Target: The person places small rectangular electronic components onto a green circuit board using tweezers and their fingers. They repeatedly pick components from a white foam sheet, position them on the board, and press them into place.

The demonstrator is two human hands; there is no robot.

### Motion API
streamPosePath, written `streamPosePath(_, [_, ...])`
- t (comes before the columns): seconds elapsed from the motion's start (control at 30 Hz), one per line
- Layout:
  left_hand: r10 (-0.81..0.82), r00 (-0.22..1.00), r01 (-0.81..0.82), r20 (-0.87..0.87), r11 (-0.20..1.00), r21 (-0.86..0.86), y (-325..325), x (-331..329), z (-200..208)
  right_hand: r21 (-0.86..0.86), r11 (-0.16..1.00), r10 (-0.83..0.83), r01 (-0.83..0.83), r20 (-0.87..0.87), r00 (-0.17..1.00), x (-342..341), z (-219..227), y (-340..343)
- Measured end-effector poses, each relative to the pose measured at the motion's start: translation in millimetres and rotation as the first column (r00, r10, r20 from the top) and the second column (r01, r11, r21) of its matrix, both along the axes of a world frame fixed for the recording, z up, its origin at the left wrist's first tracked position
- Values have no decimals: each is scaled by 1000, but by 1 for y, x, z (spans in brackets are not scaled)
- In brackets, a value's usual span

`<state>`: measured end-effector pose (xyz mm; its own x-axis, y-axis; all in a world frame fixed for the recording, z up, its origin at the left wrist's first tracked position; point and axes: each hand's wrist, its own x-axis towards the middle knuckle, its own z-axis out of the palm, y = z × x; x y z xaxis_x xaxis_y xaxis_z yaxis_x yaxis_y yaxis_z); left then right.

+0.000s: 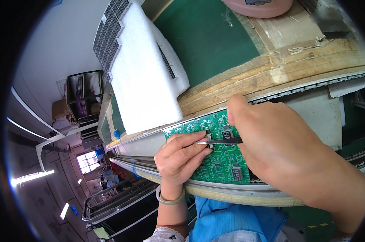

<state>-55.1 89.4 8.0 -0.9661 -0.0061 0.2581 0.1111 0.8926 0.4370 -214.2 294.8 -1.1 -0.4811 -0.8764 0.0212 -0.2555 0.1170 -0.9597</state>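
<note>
A green circuit board (208,171) lies on the rail in front of me. Black digit displays sit on it, one near the middle (227,135) and another at the lower right (237,174). Over the board, my left hand (180,155) pinches a small black-and-white component (209,139), mostly hidden by the fingertips. My right hand (277,149) is closed around dark, pointed tweezers (222,141). Their tip reaches left across the board to the left fingers. Part of the board is covered by both hands.
White foam sheets (144,88) with a block of small dark displays (110,36) on top stand beyond the board at the left. Chain conveyor rails (311,86) run along the wooden bench edge. A green mat (206,36) and a pink container (259,6) are farther back.
</note>
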Motion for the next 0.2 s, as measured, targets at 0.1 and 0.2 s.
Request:
streamPosePath(0.1, [7,1000,-7,4,1000,4,0,0,-1,56,998,6,-7,17,1000,0,1,-2])
streamPosePath(0.2, [14,1000,-14,-5,1000,-15,1,1,1,-60,998,-15,13,-42,999,1,0,0])
